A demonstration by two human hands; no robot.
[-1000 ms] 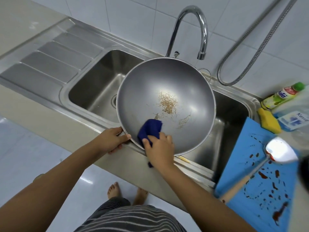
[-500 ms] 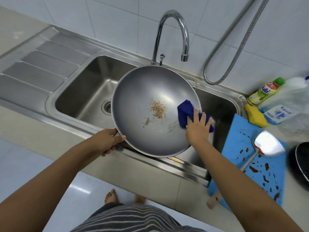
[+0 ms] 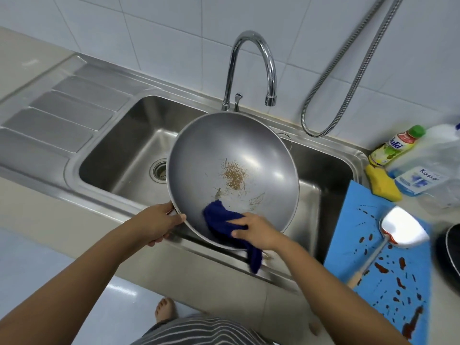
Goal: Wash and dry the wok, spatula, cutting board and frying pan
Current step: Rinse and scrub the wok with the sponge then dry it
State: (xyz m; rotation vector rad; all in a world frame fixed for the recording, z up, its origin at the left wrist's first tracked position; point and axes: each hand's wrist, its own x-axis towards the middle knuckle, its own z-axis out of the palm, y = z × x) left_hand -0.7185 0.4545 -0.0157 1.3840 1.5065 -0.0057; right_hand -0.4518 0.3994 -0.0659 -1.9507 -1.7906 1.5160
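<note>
While the left hand grips the wok rim over the steel sink, the right hand, closed on a blue cloth, presses the near inner wall, having moved from the right side; white tiles back the desk.

You face a wall of large white glazed tiles behind a beige stone countertop; below you, the glossy pale grey floor reflects overhead light.
</note>
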